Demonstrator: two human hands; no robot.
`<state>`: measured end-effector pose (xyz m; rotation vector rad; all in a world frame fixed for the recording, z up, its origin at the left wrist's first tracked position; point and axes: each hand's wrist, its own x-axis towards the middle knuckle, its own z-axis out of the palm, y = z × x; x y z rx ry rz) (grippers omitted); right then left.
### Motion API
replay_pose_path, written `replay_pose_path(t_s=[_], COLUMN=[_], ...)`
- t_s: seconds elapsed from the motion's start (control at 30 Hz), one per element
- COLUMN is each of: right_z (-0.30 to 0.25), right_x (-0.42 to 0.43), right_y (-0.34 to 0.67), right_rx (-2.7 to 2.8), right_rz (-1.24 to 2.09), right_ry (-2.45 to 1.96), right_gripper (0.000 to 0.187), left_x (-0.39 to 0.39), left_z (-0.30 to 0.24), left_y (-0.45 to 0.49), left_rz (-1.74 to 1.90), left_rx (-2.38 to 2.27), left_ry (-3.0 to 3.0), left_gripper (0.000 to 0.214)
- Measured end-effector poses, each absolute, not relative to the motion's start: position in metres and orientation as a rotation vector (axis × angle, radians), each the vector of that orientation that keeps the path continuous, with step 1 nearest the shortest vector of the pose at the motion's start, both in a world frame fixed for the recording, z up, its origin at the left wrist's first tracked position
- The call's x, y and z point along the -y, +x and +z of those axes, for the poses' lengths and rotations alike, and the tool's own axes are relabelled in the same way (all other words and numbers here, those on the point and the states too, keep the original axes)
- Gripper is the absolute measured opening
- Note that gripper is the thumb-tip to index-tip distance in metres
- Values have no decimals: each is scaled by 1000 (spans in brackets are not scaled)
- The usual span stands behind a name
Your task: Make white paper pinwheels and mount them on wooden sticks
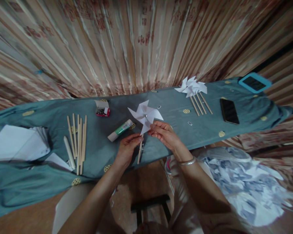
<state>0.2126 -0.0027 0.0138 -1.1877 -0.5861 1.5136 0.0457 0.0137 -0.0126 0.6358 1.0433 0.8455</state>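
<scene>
A white paper pinwheel (146, 113) with a shiny pin at its centre and a thin wooden stick is between my hands, over the middle of the cloth. My left hand (128, 148) pinches the stick just below the paper blades. The fingers of my right hand (164, 133) are closed on the lower right blade. Left of the pinwheel lies a green and white glue stick (120, 130). Behind it stands a small open red box (103, 111) of dark pins. Several finished pinwheels (191, 87) lie together at the back right.
Several wooden sticks (80, 139), a white pen-like rod (69, 152) and a stack of white paper (19, 143) lie on the left. A black phone (229, 111) and a blue-framed device (255, 82) are on the right. Below, a bag of paper scraps (249, 182) sits beside a stool (150, 204).
</scene>
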Motion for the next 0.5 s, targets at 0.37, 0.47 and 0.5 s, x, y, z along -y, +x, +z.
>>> replay_pose_path(t_s=[0.37, 0.47, 0.5], right_z=[13, 13, 13], right_x=[5, 6, 6], right_y=[213, 222, 225], right_rx=[733, 733, 731], right_rz=[1465, 1431, 1420], right_ry=[-1282, -1328, -1340], right_gripper=[48, 51, 51], left_x=[-15, -16, -16], left_z=[-8, -7, -6], left_y=[45, 44, 44], left_rz=[862, 869, 867], left_rx=[-1016, -989, -983], left_ry=[596, 580, 573], left_gripper=[37, 37, 37])
